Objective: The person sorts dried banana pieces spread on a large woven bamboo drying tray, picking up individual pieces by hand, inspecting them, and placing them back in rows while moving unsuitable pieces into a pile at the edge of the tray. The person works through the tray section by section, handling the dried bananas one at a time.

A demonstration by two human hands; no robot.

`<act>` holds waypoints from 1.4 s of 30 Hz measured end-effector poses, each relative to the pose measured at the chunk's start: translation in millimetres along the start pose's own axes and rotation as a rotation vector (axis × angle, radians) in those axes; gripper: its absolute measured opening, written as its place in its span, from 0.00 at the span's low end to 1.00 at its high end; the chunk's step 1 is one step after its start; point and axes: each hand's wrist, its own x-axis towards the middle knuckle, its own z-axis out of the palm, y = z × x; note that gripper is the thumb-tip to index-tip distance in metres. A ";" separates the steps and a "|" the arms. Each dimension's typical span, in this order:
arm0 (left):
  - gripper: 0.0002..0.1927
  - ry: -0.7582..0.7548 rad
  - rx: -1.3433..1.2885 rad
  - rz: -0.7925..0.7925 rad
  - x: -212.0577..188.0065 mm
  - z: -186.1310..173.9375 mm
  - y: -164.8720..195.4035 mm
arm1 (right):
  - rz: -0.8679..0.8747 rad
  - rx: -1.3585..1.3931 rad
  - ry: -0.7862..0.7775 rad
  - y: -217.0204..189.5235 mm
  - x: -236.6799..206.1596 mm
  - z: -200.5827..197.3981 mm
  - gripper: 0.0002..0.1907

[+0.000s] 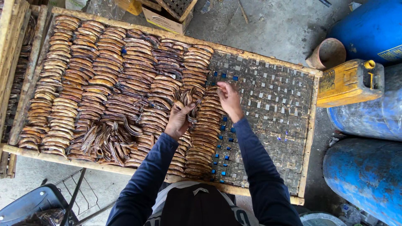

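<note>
You have a single view, from the camera on your head, looking almost straight down from above your chest. It faces the woven drying tray (268, 83), whose near rail sits just beyond your torso and whose far rail runs close to the top of the frame, tilted slightly down to the right. Your left hand (179, 120) and right hand (229, 99) fall near the middle. The view is close enough to crop the tray's left neighbour and the blue drums (368, 175) on the right.
</note>
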 end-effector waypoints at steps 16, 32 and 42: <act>0.24 0.189 0.176 0.016 15.1 -43.7 1.2 | -0.297 -0.440 0.150 58.4 29.6 16.3 0.15; 0.50 0.218 0.042 -0.042 8.0 -47.4 -17.2 | -0.151 -0.428 0.275 34.3 24.3 46.3 0.15; 0.30 0.089 0.058 -0.036 9.7 -7.2 1.7 | -0.078 0.212 -0.100 -10.2 -10.4 21.1 0.10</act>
